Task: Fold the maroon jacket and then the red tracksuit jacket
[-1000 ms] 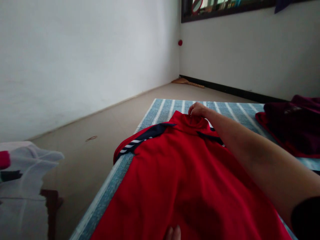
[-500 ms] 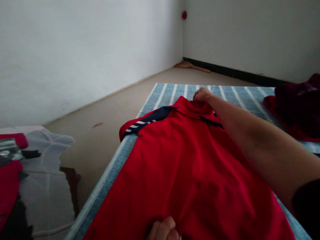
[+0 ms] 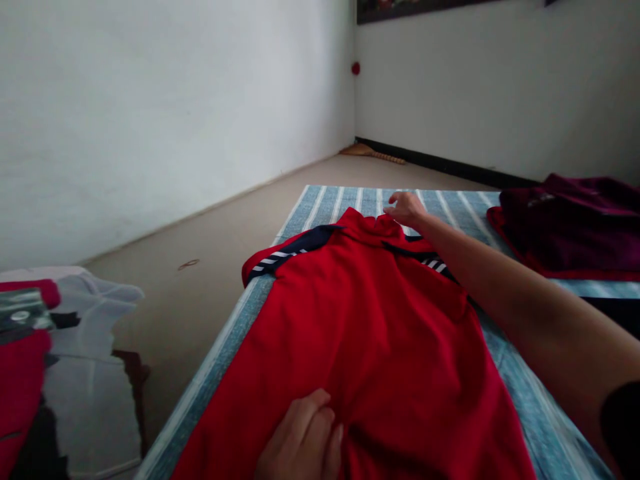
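A red garment (image 3: 380,320) with navy shoulder panels and white stripes lies spread on a blue-and-white striped cover (image 3: 250,320). At the collar, near the far end, my right hand (image 3: 406,208) has its fingers apart, a finger stretched out to the left; nothing shows in its grasp. My left hand (image 3: 305,437) rests on the lower front of the garment at the bottom of the view, fingers bent and close together over the cloth. Whether it pinches any fabric cannot be made out.
Folded dark maroon clothes (image 3: 575,220) lie on the cover at the right. White cloth (image 3: 95,393) with pink and dark items is at lower left. A broom (image 3: 370,152) lies on the floor by the corner, and a thin loop (image 3: 189,265) nearer.
My right hand has let go of the collar and its fingers have opened. My left hand has come further into view on the garment. The camera view has tilted up.
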`<state>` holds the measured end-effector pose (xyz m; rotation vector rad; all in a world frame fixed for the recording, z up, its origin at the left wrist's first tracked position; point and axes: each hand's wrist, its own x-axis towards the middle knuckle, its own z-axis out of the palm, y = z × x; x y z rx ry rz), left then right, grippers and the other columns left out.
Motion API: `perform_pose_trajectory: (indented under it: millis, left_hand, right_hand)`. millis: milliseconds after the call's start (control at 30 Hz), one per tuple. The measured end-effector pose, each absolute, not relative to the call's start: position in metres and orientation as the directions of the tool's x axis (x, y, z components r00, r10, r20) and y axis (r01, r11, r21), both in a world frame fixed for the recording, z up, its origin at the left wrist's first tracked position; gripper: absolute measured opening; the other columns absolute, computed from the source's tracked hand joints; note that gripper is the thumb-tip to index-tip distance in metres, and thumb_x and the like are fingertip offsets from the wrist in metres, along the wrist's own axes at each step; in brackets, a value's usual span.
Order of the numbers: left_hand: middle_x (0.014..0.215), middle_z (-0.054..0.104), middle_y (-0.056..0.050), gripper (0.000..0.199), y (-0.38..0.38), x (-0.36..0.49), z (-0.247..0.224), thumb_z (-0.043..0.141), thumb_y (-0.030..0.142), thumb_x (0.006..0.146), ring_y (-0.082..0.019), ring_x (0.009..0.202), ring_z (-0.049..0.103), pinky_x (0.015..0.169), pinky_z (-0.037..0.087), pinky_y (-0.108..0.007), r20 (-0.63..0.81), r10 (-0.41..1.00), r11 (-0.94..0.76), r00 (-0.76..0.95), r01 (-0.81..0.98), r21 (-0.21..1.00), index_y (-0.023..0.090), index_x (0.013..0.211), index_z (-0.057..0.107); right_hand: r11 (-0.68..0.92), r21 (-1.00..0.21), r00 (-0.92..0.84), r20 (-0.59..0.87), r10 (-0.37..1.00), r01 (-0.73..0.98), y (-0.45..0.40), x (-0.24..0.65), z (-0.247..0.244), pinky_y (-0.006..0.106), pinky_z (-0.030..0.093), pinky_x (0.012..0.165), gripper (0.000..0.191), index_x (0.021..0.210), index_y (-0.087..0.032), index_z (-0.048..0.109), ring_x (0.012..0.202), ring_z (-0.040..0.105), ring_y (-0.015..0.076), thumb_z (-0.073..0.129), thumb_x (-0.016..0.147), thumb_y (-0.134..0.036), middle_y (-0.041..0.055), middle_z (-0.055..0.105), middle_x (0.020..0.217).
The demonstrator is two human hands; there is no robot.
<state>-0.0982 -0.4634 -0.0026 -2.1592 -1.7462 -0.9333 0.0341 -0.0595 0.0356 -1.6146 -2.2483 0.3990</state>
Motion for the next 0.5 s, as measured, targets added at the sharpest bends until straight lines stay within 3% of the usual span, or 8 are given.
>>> perform_pose_trajectory:
  millis: [67, 233, 300, 400, 467, 500]
  left_hand:
    - [0.083, 0.066, -0.005, 0.018, -0.461, -0.100, 0.009, 0.040, 0.014, 0.090, -0.015, 0.077, 0.066, 0.073, 0.055, -0.024, 0.584, 0.808, -0.253, 0.073, 0.939, 0.233, 0.018, 0.087, 0.057]
    - [0.082, 0.065, -0.006, 0.014, -0.481, -0.091, 0.032, 0.045, 0.013, 0.089, -0.015, 0.077, 0.064, 0.074, 0.055, -0.025, 0.539, 0.833, -0.295, 0.120, 0.922, 0.250, 0.016, 0.085, 0.058]
    - [0.083, 0.066, -0.005, 0.015, -0.500, -0.086, 0.038, 0.045, 0.012, 0.088, -0.015, 0.077, 0.064, 0.075, 0.055, -0.024, 0.468, 0.857, -0.366, 0.218, 0.895, 0.255, 0.016, 0.085, 0.059]
    - [0.096, 0.068, -0.006, 0.015, -0.534, -0.085, 0.043, 0.051, 0.023, 0.088, -0.018, 0.090, 0.064, 0.083, 0.054, -0.028, 0.317, 0.856, -0.481, 0.409, 0.854, 0.199, 0.017, 0.095, 0.062]
    - [0.111, 0.066, -0.009, 0.027, -0.554, -0.089, 0.042, 0.056, 0.031, 0.085, -0.022, 0.103, 0.061, 0.089, 0.053, -0.031, 0.242, 0.833, -0.536, 0.498, 0.834, 0.131, 0.016, 0.108, 0.061]
    - [0.118, 0.064, -0.010, 0.034, -0.561, -0.093, 0.040, 0.057, 0.031, 0.084, -0.023, 0.108, 0.059, 0.090, 0.052, -0.032, 0.214, 0.825, -0.550, 0.522, 0.830, 0.094, 0.016, 0.114, 0.059]
  right_hand:
    - [0.358, -0.409, -0.322, 0.157, 0.934, 0.839, -0.094, 0.058, 0.042, 0.031, 0.045, 0.080, 0.035, 0.112, -0.013, 0.064, 0.093, 0.060, 0.0243, 0.057, 0.080, -0.027, 0.0119, 0.066, 0.102]
    - [0.584, -0.447, -0.530, 0.254, 0.809, 0.677, -0.237, 0.121, 0.052, 0.028, 0.046, 0.074, 0.018, 0.091, -0.018, 0.066, 0.079, 0.061, 0.0188, 0.053, 0.082, -0.026, 0.0062, 0.067, 0.089]
    - [0.713, -0.525, -0.708, 0.263, 0.655, 0.465, -0.312, 0.139, 0.051, 0.028, 0.046, 0.067, 0.017, 0.090, -0.019, 0.063, 0.074, 0.061, 0.0170, 0.049, 0.086, -0.027, 0.0059, 0.065, 0.084]
    - [0.791, -0.570, -0.935, 0.104, 0.338, 0.222, -0.416, 0.151, 0.035, 0.028, 0.047, 0.065, 0.013, 0.095, -0.025, 0.060, 0.075, 0.060, 0.0173, 0.053, 0.087, -0.031, 0.0042, 0.066, 0.088]
    - [0.888, -0.441, -0.956, 0.184, 0.228, 0.127, -0.463, 0.150, 0.016, 0.029, 0.047, 0.062, 0.010, 0.090, -0.023, 0.059, 0.071, 0.059, 0.0179, 0.057, 0.086, -0.032, 0.0028, 0.065, 0.084]
    - [0.918, -0.365, -0.946, 0.214, 0.244, 0.155, -0.477, 0.149, 0.007, 0.032, 0.048, 0.067, 0.014, 0.097, -0.021, 0.058, 0.078, 0.060, 0.0207, 0.057, 0.086, -0.030, 0.0049, 0.065, 0.092]
